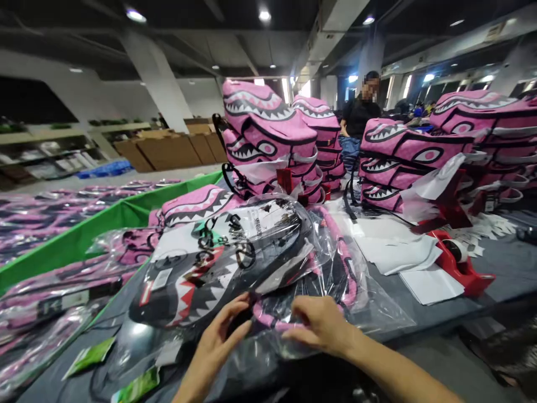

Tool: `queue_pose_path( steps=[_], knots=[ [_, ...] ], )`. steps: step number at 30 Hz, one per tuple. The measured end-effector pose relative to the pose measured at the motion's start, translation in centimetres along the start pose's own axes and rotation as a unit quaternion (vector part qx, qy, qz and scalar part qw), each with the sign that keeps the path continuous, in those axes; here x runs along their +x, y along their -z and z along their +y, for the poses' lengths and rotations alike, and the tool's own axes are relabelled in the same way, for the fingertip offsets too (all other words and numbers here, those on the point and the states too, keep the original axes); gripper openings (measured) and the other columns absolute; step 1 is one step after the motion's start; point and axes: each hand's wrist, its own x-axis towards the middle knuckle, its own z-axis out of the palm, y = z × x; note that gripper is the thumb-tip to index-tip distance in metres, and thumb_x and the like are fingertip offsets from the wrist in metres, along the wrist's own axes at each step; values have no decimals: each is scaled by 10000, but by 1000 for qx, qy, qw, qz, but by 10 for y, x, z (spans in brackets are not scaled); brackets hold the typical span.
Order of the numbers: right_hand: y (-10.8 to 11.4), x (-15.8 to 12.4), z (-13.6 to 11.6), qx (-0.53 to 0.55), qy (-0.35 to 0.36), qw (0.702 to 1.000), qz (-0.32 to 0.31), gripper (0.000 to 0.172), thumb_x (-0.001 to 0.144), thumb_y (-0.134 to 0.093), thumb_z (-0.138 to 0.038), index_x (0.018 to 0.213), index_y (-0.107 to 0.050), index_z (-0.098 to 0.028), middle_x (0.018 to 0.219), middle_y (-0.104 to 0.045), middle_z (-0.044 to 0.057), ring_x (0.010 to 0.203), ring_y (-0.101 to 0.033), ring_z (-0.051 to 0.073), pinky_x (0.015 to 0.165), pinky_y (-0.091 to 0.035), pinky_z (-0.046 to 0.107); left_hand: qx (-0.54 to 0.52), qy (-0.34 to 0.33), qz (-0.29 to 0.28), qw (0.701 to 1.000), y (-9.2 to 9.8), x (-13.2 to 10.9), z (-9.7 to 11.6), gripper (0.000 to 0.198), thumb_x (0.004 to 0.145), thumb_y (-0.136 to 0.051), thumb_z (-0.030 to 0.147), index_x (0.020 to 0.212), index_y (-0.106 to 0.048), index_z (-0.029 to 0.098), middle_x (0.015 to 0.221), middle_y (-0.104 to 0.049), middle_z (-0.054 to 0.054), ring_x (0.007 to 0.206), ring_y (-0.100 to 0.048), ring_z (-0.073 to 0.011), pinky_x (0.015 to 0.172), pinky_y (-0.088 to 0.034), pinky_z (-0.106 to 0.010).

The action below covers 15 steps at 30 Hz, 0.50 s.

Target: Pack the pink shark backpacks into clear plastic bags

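Both hands in at the near edge of the bagged shark-print backpack (226, 280)!
Head view: glare and folds blur the clear plastic (377, 310), and the right fingertips are hard to make out. The backpack lies just beyond the left hand (241, 316), pink trim (272, 322) between both hands. Left thumb and fingers curve apart; the right hand (321, 324) bends over the plastic, pinching or not, can't tell.
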Motion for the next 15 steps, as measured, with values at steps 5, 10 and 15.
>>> queue_pose_path(
  steps=[5, 10, 15],
  knots=[
    [58, -87, 95, -40, -223, 939, 258, 424, 902, -552, -660, 864, -605, -241, 837, -677, 73, 778, -633, 249, 700, -454, 339, 31, 128, 23, 991, 6, 0, -16, 523, 685, -685, 741, 862, -783, 259, 1019, -798, -50, 1111, -696, -362, 1092, -485, -481],
    [43, -80, 151, 184, -334, 920, 93, 665, 773, -497, -798, 1026, -668, -207, 931, -732, 109, 912, -685, 326, 837, -521, 432, -179, 254, 33, 950, -47, 28, -5, 394, 788, -709, 524, 1019, -759, 208, 1113, -777, -104, 1217, -659, -341, 1050, -525, -472],
    [5, -49, 126, 312, -295, 900, 80, 804, 714, -387, -847, 950, -693, -143, 1040, -736, 172, 1088, -651, 384, 994, -483, 472, -407, 338, 17, 848, -90, 30, 24, 489, 805, -746, 387, 1232, -659, 166, 967, -792, -107, 939, -766, -324, 861, -618, -453]
  ],
)
